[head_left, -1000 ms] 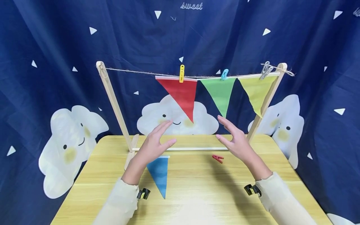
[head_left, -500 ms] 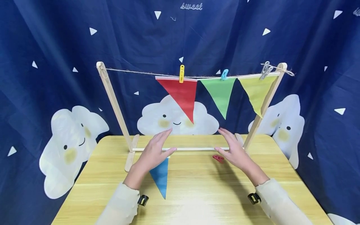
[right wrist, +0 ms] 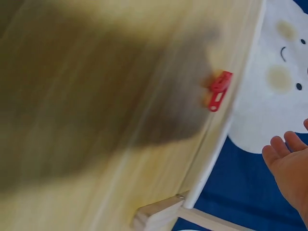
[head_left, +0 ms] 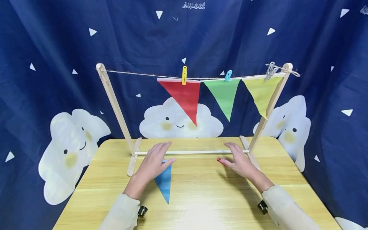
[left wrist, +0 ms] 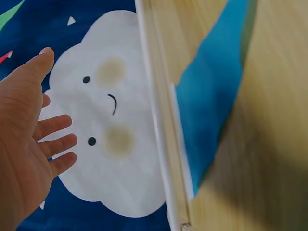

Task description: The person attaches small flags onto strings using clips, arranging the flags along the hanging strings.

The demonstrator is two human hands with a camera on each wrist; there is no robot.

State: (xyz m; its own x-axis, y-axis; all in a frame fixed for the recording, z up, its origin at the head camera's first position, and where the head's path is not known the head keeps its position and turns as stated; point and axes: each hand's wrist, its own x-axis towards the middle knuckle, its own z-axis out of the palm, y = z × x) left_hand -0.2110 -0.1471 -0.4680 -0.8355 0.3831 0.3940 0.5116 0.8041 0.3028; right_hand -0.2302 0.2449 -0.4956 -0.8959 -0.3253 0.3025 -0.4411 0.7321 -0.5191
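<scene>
On the wooden table lies a blue triangular flag (head_left: 164,182) with a white top edge. My left hand (head_left: 153,161) hovers over its upper part, fingers extended and thumb apart, holding nothing. A small red clothespin (right wrist: 220,90) lies on the table near the crossbar. Above it, in the head view, my right hand (head_left: 239,162) covers most of the clothespin; its fingers are spread and hold nothing. A red flag (head_left: 187,97), a green flag (head_left: 225,95) and a yellow flag (head_left: 262,92) hang from the string, held by a yellow clothespin (head_left: 184,75), a blue clothespin (head_left: 228,75) and grey clothespins (head_left: 271,71).
A wooden frame has a left post (head_left: 116,110), a right post (head_left: 270,110) and a low white crossbar (head_left: 192,152). The string (head_left: 132,73) runs between the post tops. A dark blue curtain (head_left: 126,38) with clouds stands behind the table (head_left: 195,191).
Both hands have come down from in front of the hanging flags toward the table. The right hand now overlaps the red clothespin in the head view. The flags and clothespins stay in place.
</scene>
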